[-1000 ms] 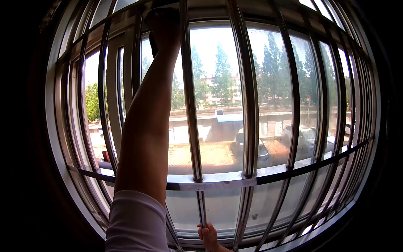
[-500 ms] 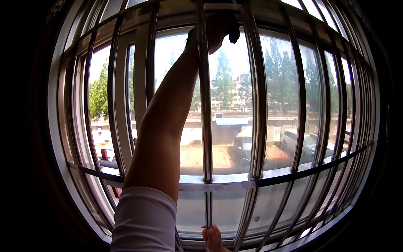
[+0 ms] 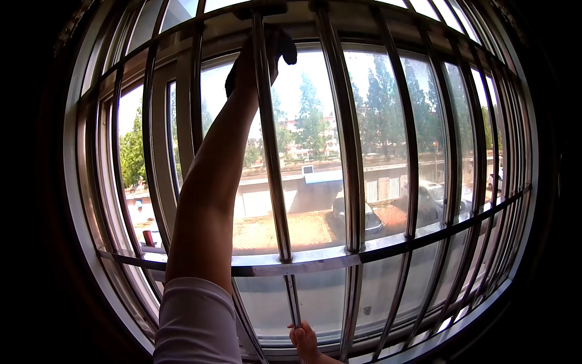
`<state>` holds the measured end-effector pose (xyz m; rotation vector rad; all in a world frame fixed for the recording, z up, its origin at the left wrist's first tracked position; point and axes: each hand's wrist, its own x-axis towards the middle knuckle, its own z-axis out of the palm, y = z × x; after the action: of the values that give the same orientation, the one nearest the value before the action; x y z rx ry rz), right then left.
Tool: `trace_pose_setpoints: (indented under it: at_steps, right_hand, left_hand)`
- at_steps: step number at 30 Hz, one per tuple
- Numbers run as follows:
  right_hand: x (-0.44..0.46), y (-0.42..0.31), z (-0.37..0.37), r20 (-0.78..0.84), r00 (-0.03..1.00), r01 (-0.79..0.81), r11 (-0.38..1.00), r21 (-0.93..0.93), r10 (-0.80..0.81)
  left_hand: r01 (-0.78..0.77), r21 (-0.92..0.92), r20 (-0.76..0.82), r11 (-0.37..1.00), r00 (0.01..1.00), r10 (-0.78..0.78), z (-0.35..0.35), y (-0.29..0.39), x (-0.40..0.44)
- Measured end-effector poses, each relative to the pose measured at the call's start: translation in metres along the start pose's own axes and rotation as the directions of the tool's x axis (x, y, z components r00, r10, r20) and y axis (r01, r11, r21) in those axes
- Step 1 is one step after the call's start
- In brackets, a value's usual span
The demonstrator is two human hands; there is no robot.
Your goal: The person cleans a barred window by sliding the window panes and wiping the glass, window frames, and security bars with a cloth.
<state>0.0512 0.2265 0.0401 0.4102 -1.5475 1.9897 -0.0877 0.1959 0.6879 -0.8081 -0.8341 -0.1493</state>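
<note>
My left arm reaches up from the lower left and passes behind the metal bars. At the top of the window glass (image 3: 315, 91), my left hand (image 3: 247, 70) is closed on a dark cloth (image 3: 286, 48), whose ends stick out on both sides of the hand. A shiny upright bar (image 3: 273, 158) crosses in front of the hand, and shadow hides most of the fingers. Low in the view, my right hand (image 3: 305, 341) wraps its fingers around a thin upright bar (image 3: 292, 300) below the crossbar.
Upright bars and a flat metal crossbar (image 3: 303, 264) form a grille in front of the window. A white window frame (image 3: 159, 121) stands to the left. Outside are trees (image 3: 379, 97), a low wall and parked cars (image 3: 357, 215).
My left hand and the cloth have slid left and slightly down along the glass, now behind the bar. The view has tilted a little. My right hand still grips its bar.
</note>
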Motion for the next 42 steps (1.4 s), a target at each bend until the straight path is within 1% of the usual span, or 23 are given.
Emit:
trace_pose_setpoints:
  at_steps: [3, 5, 7, 8, 9, 10, 12, 13, 15, 17, 18, 20, 23, 24, 26, 27, 29, 30, 32, 33, 35, 36, 42]
  right_hand:
    - [0.001, -0.018, 0.0, 0.059, 0.998, -0.032, 0.999, 0.034, 0.03]
    - [0.002, -0.036, 0.001, 0.095, 0.995, 0.038, 0.999, -0.005, -0.037]
    - [0.003, -0.037, 0.0, 0.092, 0.995, 0.03, 1.0, 0.006, -0.03]
    - [0.002, -0.035, 0.0, 0.093, 0.996, 0.016, 1.0, 0.009, -0.016]
    - [0.002, -0.032, -0.001, 0.093, 0.995, 0.019, 1.0, 0.021, -0.021]
    - [0.003, -0.03, -0.001, 0.101, 0.994, 0.032, 0.999, 0.028, -0.034]
    - [0.003, -0.026, -0.001, 0.107, 0.993, 0.048, 0.998, 0.049, -0.053]
    - [0.003, -0.024, -0.001, 0.107, 0.993, 0.044, 0.998, 0.055, -0.049]
    - [0.005, -0.026, -0.002, 0.105, 0.993, 0.045, 0.996, 0.072, -0.052]
    - [0.004, -0.029, -0.001, 0.104, 0.991, 0.077, 0.996, 0.034, -0.08]
    - [0.004, -0.028, -0.002, 0.107, 0.991, 0.074, 0.997, 0.038, -0.077]
    - [0.005, -0.024, -0.002, 0.112, 0.991, 0.065, 0.996, 0.063, -0.072]
    - [0.005, -0.028, -0.002, 0.114, 0.992, 0.043, 0.997, 0.058, -0.049]
    - [0.004, -0.03, -0.003, 0.112, 0.993, 0.033, 0.998, 0.062, -0.04]
    - [0.004, -0.032, -0.003, 0.127, 0.99, 0.057, 0.997, 0.056, -0.064]
    - [0.004, -0.033, -0.005, 0.124, 0.991, 0.043, 0.997, 0.06, -0.051]
    - [0.005, -0.034, -0.006, 0.151, 0.987, 0.052, 0.999, 0.009, -0.053]
    - [0.005, -0.034, -0.007, 0.16, 0.987, 0.034, 0.999, -0.005, -0.033]
    - [0.005, -0.028, -0.007, 0.155, 0.988, 0.022, 1.0, 0.003, -0.022]
    - [0.005, -0.027, -0.006, 0.148, 0.989, 0.025, 1.0, 0.009, -0.026]
    - [0.005, -0.026, -0.006, 0.148, 0.989, 0.019, 1.0, -0.004, -0.018]
    - [0.005, -0.024, -0.006, 0.139, 0.989, 0.053, 0.998, -0.029, -0.048]
    - [0.005, -0.02, -0.007, 0.169, 0.983, 0.092, 0.993, -0.072, -0.078]
  left_hand:
    - [-0.326, -0.421, 0.15, 0.847, 0.895, 0.42, -0.004, 0.01, 0.021]
    - [-0.066, -0.507, 0.22, 0.859, 0.954, 0.203, -0.02, 0.028, 0.006]
    - [0.224, -0.688, 0.329, 0.69, 0.944, 0.022, -0.037, 0.04, -0.004]
    - [-0.017, -0.401, 0.221, 0.916, 0.968, 0.115, -0.048, 0.037, -0.009]
    - [-0.205, -0.011, 0.109, 0.979, 0.973, 0.205, -0.059, 0.034, -0.014]
    - [0.315, -0.636, 0.29, 0.704, 0.943, -0.16, -0.033, 0.014, -0.031]
    - [0.364, -0.113, 0.25, 0.925, 0.911, -0.328, -0.054, 0.01, -0.039]
    - [0.589, 0.009, 0.25, 0.808, 0.782, -0.572, -0.062, 0.011, -0.037]
    - [0.77, -0.453, 0.228, 0.45, 0.587, -0.777, -0.074, -0.004, -0.02]
    - [0.749, -0.463, 0.216, 0.474, 0.614, -0.759, -0.101, 0.033, 0.012]
    - [0.535, -0.311, -0.111, 0.785, 0.8, -0.59, -0.1, 0.044, 0.022]
    - [0.195, 0.04, -0.299, 0.98, 0.938, -0.174, -0.1, 0.079, 0.049]
    - [-0.123, 0.073, -0.085, 0.99, 0.988, 0.129, -0.069, 0.096, 0.078]
    - [-0.122, 0.068, -0.075, 0.99, 0.989, 0.127, -0.052, 0.095, 0.079]
    - [0.174, -0.038, -0.094, 0.984, 0.98, -0.177, -0.016, 0.093, 0.075]
    - [0.374, -0.399, 0.05, 0.837, 0.92, -0.388, -0.007, 0.089, 0.078]
    - [0.673, -0.536, 0.216, 0.51, 0.693, -0.687, 0.021, 0.084, 0.059]
    - [0.683, -0.528, 0.229, 0.505, 0.687, -0.69, 0.035, 0.082, 0.048]
    - [0.504, -0.863, 0.406, -0.043, 0.64, -0.653, 0.055, 0.079, 0.026]
    - [0.518, -0.854, 0.42, -0.049, 0.632, -0.652, 0.043, 0.087, 0.022]
    - [0.709, -0.591, 0.508, 0.385, 0.698, -0.504, 0.003, 0.099, 0.02]
    - [0.708, -0.347, 0.463, 0.615, 0.699, -0.544, -0.008, 0.109, 0.018]
    - [0.724, -0.322, 0.626, 0.61, 0.646, -0.436, -0.057, 0.143, -0.026]
